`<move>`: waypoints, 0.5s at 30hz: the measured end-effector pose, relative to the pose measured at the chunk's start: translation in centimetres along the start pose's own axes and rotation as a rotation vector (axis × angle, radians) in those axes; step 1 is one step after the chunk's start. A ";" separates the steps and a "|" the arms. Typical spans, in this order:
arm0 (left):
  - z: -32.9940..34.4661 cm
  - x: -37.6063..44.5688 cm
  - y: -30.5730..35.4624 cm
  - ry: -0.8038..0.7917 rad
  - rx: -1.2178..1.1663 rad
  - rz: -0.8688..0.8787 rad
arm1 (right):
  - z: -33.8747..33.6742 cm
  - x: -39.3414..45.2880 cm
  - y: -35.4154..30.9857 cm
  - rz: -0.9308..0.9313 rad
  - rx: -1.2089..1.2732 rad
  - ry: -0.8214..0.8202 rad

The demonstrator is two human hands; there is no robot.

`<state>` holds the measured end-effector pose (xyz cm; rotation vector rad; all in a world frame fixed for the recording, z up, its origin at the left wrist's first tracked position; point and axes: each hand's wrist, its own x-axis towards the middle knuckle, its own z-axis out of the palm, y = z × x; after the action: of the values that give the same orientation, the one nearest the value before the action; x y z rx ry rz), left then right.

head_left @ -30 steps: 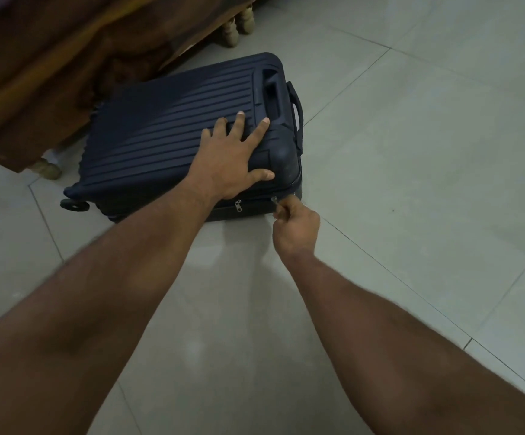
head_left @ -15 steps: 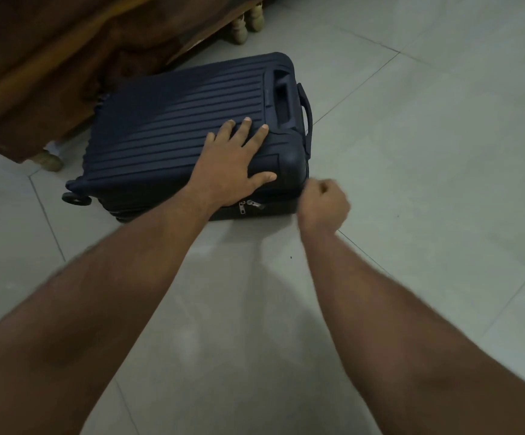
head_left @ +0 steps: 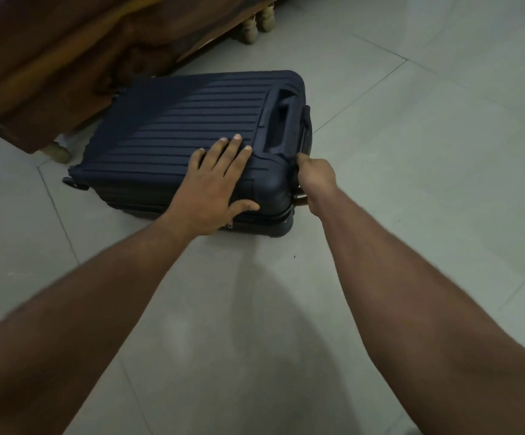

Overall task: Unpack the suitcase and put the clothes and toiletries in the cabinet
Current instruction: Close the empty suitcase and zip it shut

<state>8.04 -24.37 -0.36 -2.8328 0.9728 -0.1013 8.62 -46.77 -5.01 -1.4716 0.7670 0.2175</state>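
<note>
- The suitcase lies flat on the tiled floor, its far left corner just beside a bed draped with brown cloth; it is closed, so the task is at its very start.
- The left hand lies flat on the near right part of the ribbed lid, fingers straight and a little spread, thumb out along the near edge; it seems to be steadying the case.
- The right hand is curled at the right end near the corner, below the side handle. It appears to pinch something small there, probably a zip pull, but the pull itself is hidden by the hand.
- The shell looks hard and stiff with moulded ridges, so it should not give under the pressing palm, and the ridges offer some grip.
- A packed case is likely heavy and may slide on smooth tile, so holding it down while working the zip makes sense.
- For lifting the lid, the free edge on the near side looks the best hold.
</note>
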 end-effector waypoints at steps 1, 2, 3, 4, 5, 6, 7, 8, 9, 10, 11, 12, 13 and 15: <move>-0.8 -1.2 -0.4 0.013 -0.020 -0.020 | 0.2 -1.2 -0.4 -0.009 -0.020 0.016; -1.8 -2.4 -0.8 0.029 -0.052 -0.040 | 0.4 -2.9 -1.3 -0.013 -0.029 0.023; -3.0 -3.6 -1.3 0.045 -0.091 -0.059 | 0.5 -5.0 -2.7 -0.004 -0.029 0.015; -4.4 -4.6 -1.8 0.058 -0.134 -0.081 | 0.7 -7.1 -4.4 0.002 -0.027 0.005; -6.2 -5.5 -2.5 0.069 -0.179 -0.102 | 0.9 -9.2 -6.5 0.010 -0.037 -0.012; -8.2 -6.3 -3.3 0.081 -0.225 -0.122 | 1.0 -10.8 -8.5 0.009 -0.053 -0.029; -10.4 -7.0 -4.1 0.093 -0.272 -0.143 | 1.1 -12.5 -10.8 0.004 -0.079 -0.051; -12.8 -7.5 -4.9 0.105 -0.320 -0.164 | 1.3 -14.2 -13.1 -0.011 -0.115 -0.076; -15.2 -7.9 -5.7 0.110 -0.363 -0.186 | 1.5 -15.9 -15.5 -0.027 -0.175 -0.108; -17.6 -8.3 -6.4 0.108 -0.397 -0.207 | 1.8 -17.5 -17.9 -0.048 -0.244 -0.134; -20.0 -8.8 -7.0 0.104 -0.424 -0.231 | 2.2 -19.2 -20.1 -0.058 -0.308 -0.153; -21.9 -9.3 -7.6 0.096 -0.455 -0.258 | 2.7 -20.7 -22.2 -0.059 -0.357 -0.166; -23.6 -9.9 -8.1 0.087 -0.488 -0.285 | 3.2 -22.2 -24.1 -0.051 -0.398 -0.178; -26.2 -11.3 -8.8 0.076 -0.569 -0.324 | 4.3 -24.6 -26.8 -0.028 -0.465 -0.196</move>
<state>1.62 -13.57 26.73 -3.5161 0.6153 0.0444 6.93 -38.45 30.66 -1.8634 0.5563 0.5387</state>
